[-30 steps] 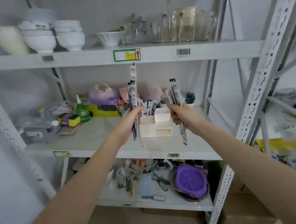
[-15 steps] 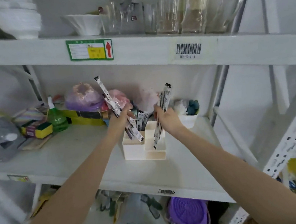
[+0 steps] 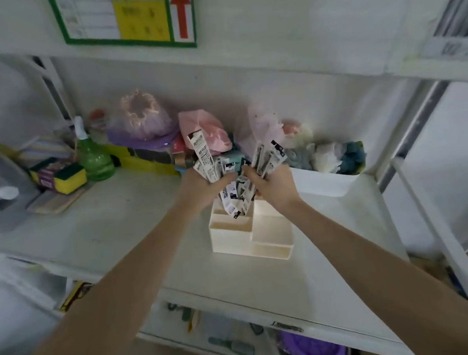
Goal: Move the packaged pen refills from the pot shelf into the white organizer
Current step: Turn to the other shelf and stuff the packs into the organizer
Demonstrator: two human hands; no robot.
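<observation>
Left hand [image 3: 199, 185] & right hand [image 3: 273, 185] each clench refills [image 3: 205, 157] over the organizer [image 3: 233, 237]; splayed packs may snag dividers, tipping it.

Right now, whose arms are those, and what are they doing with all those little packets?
The arms belong to a person wearing a camera on their head, so the picture looks forward and down at their own hands. The left hand and right hand each keep a grip on a bunch of packaged pen refills. They hold them over the back part of a white organizer standing on a white shelf. Behind it are a green spray bottle, a sponge and some plastic bags.
</observation>
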